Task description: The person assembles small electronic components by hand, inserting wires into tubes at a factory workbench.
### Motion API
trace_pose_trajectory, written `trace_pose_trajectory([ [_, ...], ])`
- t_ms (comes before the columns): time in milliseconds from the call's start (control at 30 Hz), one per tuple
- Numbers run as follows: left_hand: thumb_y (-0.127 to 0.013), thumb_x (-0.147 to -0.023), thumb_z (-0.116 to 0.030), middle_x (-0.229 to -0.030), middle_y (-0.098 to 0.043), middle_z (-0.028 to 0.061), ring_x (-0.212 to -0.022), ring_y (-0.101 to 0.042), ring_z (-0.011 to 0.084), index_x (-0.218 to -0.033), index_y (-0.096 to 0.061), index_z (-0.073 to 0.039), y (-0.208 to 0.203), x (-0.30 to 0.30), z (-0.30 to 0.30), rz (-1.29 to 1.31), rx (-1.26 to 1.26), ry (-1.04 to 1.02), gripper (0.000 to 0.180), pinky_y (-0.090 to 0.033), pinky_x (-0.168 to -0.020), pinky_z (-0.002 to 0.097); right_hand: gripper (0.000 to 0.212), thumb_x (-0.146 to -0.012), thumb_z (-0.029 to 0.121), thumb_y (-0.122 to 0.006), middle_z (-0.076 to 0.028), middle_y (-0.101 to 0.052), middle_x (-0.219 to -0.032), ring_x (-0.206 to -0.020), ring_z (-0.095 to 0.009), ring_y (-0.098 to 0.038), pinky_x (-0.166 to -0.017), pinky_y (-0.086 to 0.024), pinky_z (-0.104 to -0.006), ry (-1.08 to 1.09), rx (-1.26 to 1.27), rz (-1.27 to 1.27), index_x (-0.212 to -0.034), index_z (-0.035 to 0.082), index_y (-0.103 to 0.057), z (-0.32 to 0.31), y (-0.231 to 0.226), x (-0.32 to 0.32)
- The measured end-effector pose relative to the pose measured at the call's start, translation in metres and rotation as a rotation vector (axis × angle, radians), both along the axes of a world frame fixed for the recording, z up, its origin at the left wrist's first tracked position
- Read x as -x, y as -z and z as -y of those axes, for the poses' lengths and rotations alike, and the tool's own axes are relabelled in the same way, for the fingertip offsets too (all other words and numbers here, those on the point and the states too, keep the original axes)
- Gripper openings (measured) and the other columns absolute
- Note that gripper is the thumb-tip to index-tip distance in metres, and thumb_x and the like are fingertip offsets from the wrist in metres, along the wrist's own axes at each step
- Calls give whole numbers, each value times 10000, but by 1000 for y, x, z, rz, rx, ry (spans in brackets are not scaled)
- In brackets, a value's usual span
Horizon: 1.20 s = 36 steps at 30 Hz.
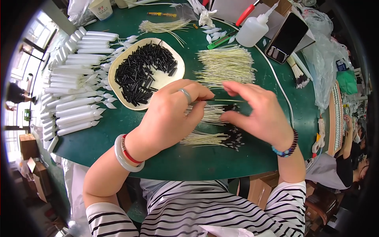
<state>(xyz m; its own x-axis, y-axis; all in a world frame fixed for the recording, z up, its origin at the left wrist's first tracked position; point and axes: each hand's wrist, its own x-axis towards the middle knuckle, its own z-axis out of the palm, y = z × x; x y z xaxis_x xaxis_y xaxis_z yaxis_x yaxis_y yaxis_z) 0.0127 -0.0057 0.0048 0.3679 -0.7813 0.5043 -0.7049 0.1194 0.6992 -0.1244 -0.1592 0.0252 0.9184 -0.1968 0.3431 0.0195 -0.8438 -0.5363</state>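
My left hand (pixel 167 112) is closed in a pinch on a thin pale wire (pixel 229 100), with a short dark piece by the fingertips that looks like a black tube. The wire points right, toward my right hand (pixel 263 112), whose thumb and fingers are apart with nothing visible between them. Beneath both hands lie bundles of pale wires (pixel 205 139) with black sleeves at their right ends. Just beyond is a larger pile of pale wires (pixel 225 65). Left of it, a cream bowl (pixel 179 67) holds many short black tubes (pixel 136 73), partly behind my left hand.
White candle-shaped sticks (pixel 77 114) with flame-shaped tips fill the table's left side. At the back are more wires (pixel 166 26), a white squeeze bottle (pixel 252 31), red-handled tool (pixel 245 15) and a leaning phone (pixel 287 37). A white cable (pixel 276 75) runs down the right. Another person's arm (pixel 347 138) shows far right.
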Motion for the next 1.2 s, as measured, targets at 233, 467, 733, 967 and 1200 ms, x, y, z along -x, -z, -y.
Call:
trace_pose_trajectory([
  [233,-694,-709,55,-806,-671,88,-697,-647,206,-842,-672,-18,2,2,3,50,34,68,154,-513,-622,277,110,-784,124,-684,-101,-644,-732,-668,-274,-604,-655,-475,-337,-127,-71,-45,-848,37,-660,3,4,-4],
  [467,-704,-705,5,-753,-650,103,-693,-618,268,-830,-674,-27,0,-10,-6,154,-25,-31,132,-498,-604,345,67,-763,78,-687,-71,-626,-702,-661,-257,-595,-665,-462,-345,-97,193,129,-780,40,-634,14,-1,-1],
  [733,-691,-724,20,-780,-647,99,-712,-618,263,-814,-668,-21,-6,-10,-3,120,-39,-7,102,-495,-621,328,125,-726,42,-712,-73,-560,-690,-605,-239,-552,-551,-455,-327,-89,-25,151,-783,32,-601,10,6,-1],
  [967,-675,-726,30,-748,-620,88,-687,-589,269,-784,-642,-20,-8,-7,-1,77,-97,37,84,-477,-615,339,136,-719,73,-726,-71,-558,-684,-601,-242,-544,-557,-448,-335,-120,-110,148,-779,46,-607,10,9,1],
  [1200,-656,-722,2,-774,-601,60,-743,-566,256,-794,-641,-46,10,-9,-1,314,-76,90,88,-457,-697,366,248,-735,209,-742,-73,-600,-806,-727,-263,-571,-651,-449,-347,-34,-148,23,-853,43,-601,36,3,-1],
])
